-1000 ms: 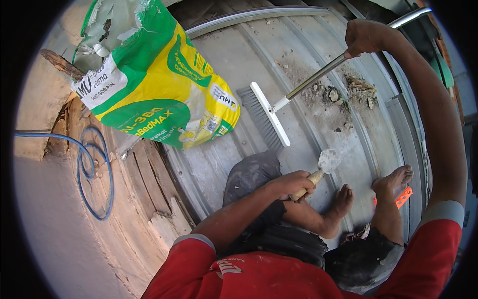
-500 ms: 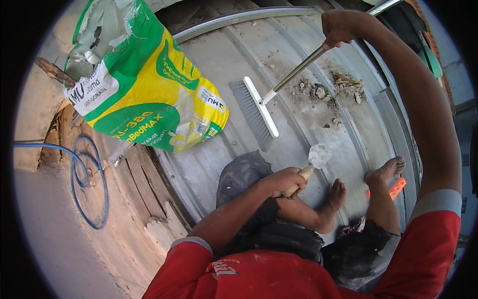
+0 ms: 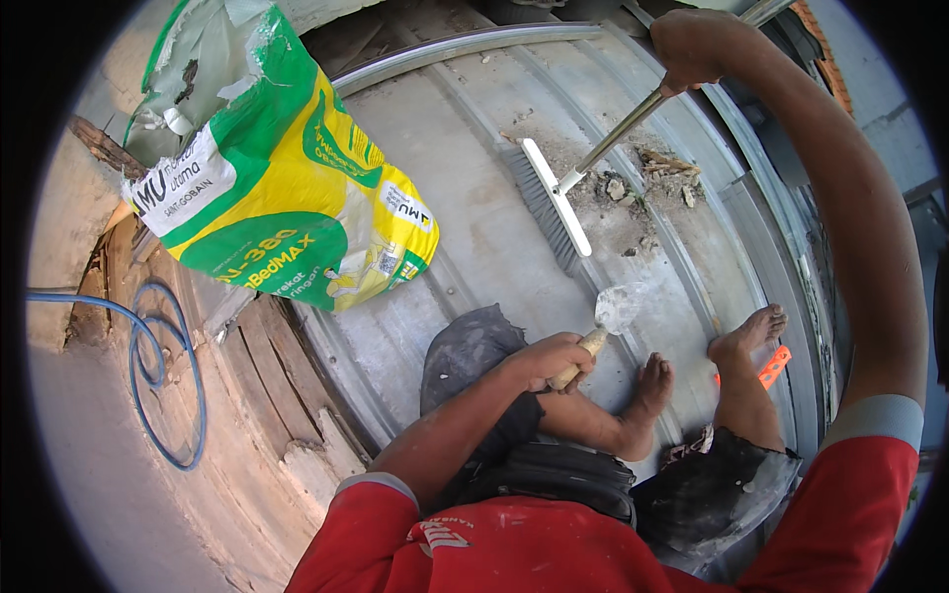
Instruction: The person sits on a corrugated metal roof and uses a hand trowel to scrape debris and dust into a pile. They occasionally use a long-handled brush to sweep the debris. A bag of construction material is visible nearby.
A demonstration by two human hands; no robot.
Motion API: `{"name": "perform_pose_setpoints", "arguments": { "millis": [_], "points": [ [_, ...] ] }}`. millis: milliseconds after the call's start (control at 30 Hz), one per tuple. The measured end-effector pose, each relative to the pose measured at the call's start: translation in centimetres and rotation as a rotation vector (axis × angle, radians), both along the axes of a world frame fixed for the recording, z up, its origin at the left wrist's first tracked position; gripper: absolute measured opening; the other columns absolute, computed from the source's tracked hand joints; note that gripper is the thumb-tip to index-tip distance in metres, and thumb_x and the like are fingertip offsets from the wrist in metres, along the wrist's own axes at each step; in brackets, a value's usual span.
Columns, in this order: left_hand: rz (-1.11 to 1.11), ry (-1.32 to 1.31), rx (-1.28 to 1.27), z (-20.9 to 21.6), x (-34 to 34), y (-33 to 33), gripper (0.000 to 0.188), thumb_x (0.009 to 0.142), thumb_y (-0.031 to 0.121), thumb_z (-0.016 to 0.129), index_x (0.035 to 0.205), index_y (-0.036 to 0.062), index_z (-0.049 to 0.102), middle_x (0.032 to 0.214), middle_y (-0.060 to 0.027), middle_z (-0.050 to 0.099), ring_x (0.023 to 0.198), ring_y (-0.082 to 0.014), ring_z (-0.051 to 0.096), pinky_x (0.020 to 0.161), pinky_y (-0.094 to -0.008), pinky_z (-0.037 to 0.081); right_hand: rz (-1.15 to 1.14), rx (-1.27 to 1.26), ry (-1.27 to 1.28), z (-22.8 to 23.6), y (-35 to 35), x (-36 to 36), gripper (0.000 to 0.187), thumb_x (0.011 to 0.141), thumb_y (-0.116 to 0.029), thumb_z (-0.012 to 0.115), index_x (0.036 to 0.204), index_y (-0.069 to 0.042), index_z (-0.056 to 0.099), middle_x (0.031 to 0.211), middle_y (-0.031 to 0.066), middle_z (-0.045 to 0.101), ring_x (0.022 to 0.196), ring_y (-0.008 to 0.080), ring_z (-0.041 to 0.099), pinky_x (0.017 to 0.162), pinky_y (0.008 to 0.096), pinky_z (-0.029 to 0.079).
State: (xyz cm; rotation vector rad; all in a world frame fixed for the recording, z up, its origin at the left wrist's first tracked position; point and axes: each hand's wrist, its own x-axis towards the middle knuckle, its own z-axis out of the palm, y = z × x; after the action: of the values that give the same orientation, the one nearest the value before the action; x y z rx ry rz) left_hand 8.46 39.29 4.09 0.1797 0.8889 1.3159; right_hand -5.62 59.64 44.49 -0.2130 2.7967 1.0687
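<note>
Fingers of the left hand (image 3: 560, 362) curl round the trowel (image 3: 596, 341), its blade toward one o'clock. Beyond, at twelve o'clock from that hand, stands the broom head (image 3: 558, 198) (closer to the rubble (image 3: 668, 165) than half a second ago). Farthest, toward one o'clock, the right hand's (image 3: 698, 49) fingers wrap the broom pole (image 3: 621, 130).

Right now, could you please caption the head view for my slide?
Right hand holding a broom, left hand a trowel, above ribbed metal sheeting littered with debris.
</note>
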Motion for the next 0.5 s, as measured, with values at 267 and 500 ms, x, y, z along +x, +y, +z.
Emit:
{"name": "perform_pose_setpoints", "arguments": {
  "millis": [267, 500],
  "points": [
    [-0.017, -0.004, 0.023, 0.5, -0.1, 0.0, 0.022, 0.091, 0.008, 0.067, 0.111, 0.0014, 0.061, 0.085, -0.0078, 0.061, 0.061, -0.0172, 0.060, 0.051, -0.0334, 0.052, -0.198, 0.275, 0.052, 4.3, -1.7, -0.2, 0.040, 0.087, -0.048, 0.083, 0.099, -0.010, 0.085, 0.099, 0.0124, 0.082, 0.099, 0.0350, 0.079, 0.085, 0.0487, 0.063],
    [-0.042, -0.005, 0.035, 1.1, -0.2, -0.3, 0.023, 0.091, 0.008, 0.068, 0.112, 0.0012, 0.060, 0.083, -0.0078, 0.061, 0.057, -0.0176, 0.060, 0.050, -0.0339, 0.051, -0.290, 0.138, 0.030, 5.5, -0.9, 1.9, 0.034, 0.084, -0.041, 0.088, 0.090, -0.008, 0.084, 0.089, 0.0116, 0.080, 0.089, 0.0326, 0.078, 0.081, 0.0469, 0.061]
  ]
}}
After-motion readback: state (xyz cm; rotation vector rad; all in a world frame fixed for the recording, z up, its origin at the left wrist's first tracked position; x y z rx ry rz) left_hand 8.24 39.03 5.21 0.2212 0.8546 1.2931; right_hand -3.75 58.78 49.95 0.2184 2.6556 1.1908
